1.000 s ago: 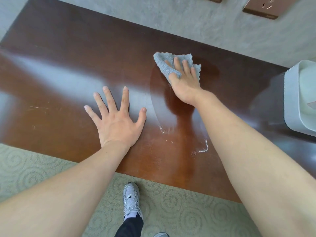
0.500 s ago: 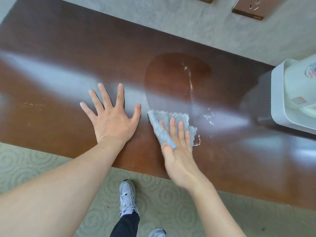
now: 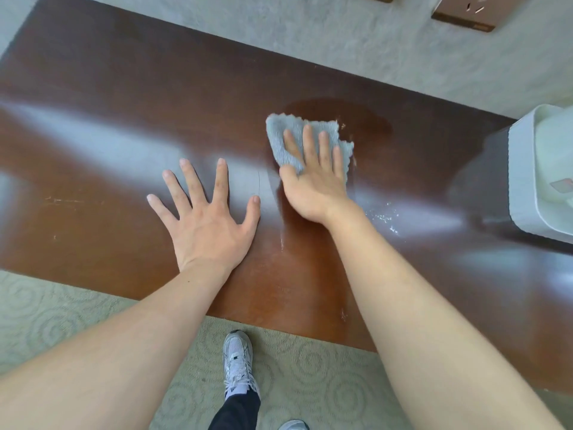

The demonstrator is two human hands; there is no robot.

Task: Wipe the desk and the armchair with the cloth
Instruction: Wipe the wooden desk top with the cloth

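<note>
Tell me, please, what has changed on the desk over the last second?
The right hand pulled the grey terry cloth toward the near edge, then pushed it away again, pressing it flat with straight fingers. The left hand stayed spread on the glossy brown wooden desk.

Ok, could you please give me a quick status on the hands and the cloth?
Left hand flat on desk, fingers spread. Right hand pressing grey cloth flat on desk. White container at desk's right end, apart from cloth.

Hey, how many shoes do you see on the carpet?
2. One grey sneaker is on the carpet just below the desk edge; the second shoe only peeks in at the bottom frame edge, mostly cut off.
</note>
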